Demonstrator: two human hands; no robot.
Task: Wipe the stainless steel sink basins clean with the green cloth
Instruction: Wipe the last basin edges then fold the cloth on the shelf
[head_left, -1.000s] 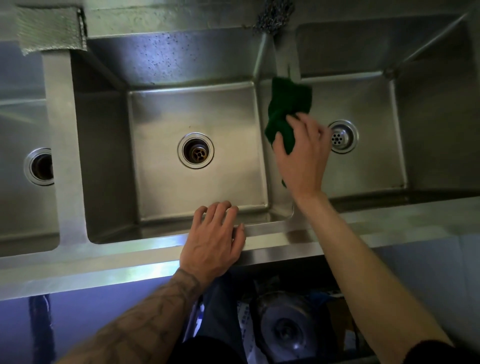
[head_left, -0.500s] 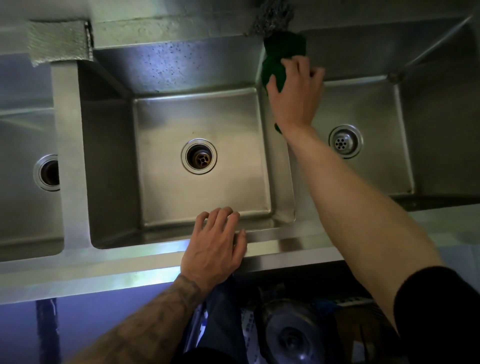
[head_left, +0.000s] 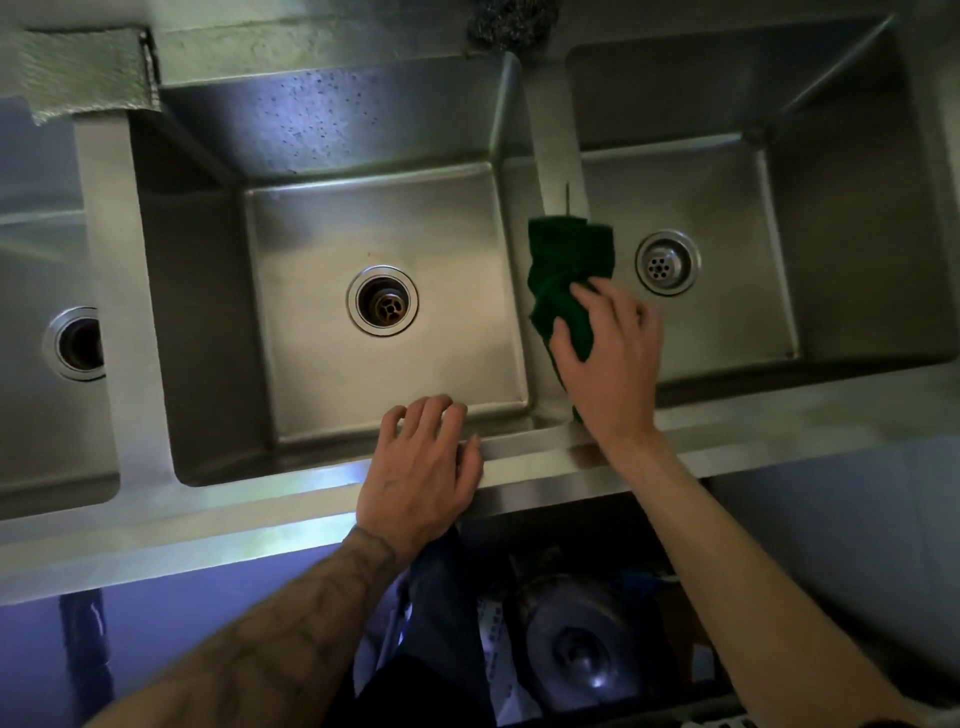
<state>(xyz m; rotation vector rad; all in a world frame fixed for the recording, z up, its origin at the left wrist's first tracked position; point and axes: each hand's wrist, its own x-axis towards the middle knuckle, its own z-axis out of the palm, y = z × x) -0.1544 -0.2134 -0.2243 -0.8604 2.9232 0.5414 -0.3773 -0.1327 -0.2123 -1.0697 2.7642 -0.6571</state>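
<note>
Looking down on a steel sink (head_left: 311, 36) spanning the whole view, with three basins side by side. Seeing only part of the left basin (head_left: 31, 415), all of the middle basin (head_left: 415, 218) and most of the right basin (head_left: 717, 187). Holding the cloth (head_left: 569, 254) with the right hand (head_left: 610, 364) on the divider (head_left: 540, 150) between the middle and right basins, toward its near end. Curling thumb and fingers (head_left: 618, 312) over the bunched lower part of the cloth and pressing it against the steel. Leaving the upper part draped over the divider top beyond the fingertips, and a small tail poking out under the wrist, close to the front rim (head_left: 234, 525). Resting the left hand (head_left: 421, 467) on that rim in front of the middle basin, bending its fingers loosely over the inner edge, gripping nothing. Showing a tattooed forearm (head_left: 291, 634) behind the left hand. Noting a round opening in each basin floor: the middle drain (head_left: 383, 301), the strainer (head_left: 667, 262) on the right near the cloth, the left drain (head_left: 78, 343) half hidden behind a basin wall. Noting also a scourer (head_left: 506, 23) on the back ledge above the divider, a grey mesh pad (head_left: 83, 73) on the ledge at far left, and dark speckles on the middle basin's back wall. Making out a round metal pot (head_left: 576, 649) in the dark space under the sink.
</note>
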